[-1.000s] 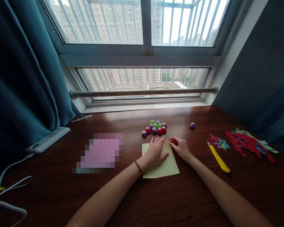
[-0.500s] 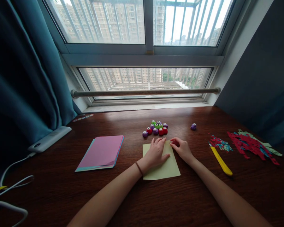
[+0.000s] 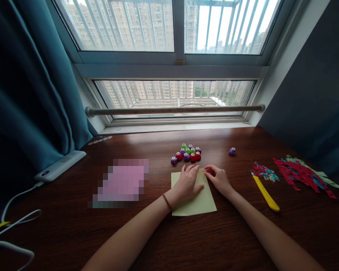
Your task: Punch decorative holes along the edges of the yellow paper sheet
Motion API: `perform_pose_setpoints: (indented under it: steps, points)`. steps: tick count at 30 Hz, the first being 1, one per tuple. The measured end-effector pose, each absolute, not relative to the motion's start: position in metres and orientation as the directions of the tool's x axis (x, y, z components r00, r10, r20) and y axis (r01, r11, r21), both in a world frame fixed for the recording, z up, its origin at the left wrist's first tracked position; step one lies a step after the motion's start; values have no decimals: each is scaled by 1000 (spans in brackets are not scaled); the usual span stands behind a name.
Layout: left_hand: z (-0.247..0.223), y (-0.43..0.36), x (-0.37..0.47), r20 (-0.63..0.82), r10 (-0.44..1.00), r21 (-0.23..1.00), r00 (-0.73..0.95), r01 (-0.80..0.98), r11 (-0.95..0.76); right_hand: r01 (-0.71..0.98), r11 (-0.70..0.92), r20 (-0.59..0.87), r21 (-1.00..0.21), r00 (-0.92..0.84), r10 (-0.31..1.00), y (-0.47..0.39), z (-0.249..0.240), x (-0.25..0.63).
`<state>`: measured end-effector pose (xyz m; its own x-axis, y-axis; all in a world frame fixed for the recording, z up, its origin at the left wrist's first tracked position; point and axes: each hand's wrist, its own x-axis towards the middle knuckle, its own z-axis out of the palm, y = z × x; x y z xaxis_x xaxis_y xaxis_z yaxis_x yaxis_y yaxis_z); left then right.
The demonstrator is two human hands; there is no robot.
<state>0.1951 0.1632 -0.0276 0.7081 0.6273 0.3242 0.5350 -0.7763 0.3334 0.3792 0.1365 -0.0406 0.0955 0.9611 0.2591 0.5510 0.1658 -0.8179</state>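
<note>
A pale yellow sheet of paper (image 3: 196, 201) lies on the dark wooden table in front of me. Flat on it, fingers stretched towards its far edge, rests my left hand (image 3: 188, 181). At the sheet's far right corner my right hand (image 3: 218, 179) has thumb and forefinger closed together in a pinch on the paper. Just beyond the sheet is a cluster of small purple, red and green figures with round eyes (image 3: 187, 153). Another purple figure (image 3: 232, 151) sits apart, farther right.
On the right lie a yellow-handled craft knife (image 3: 267, 194), tiny paper bits (image 3: 265, 171) and a pile of paper strips (image 3: 303, 173). Pink paper (image 3: 122, 180), pixelated in view, is on the left. A white power bank (image 3: 60, 165) with a cable (image 3: 19, 195) is near the curtain.
Both hands and the yellow sheet keep nearly the same places. The view has shifted very slightly, and the pink paper at left now appears pixelated.
</note>
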Motion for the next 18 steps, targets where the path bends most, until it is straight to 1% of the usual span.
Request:
perform_pose_setpoints:
  steps: [18]
  points:
    - [-26, 163, 195, 310, 634, 337, 708, 542, -770, 560, 160, 261, -813, 106, 959, 137, -42, 380]
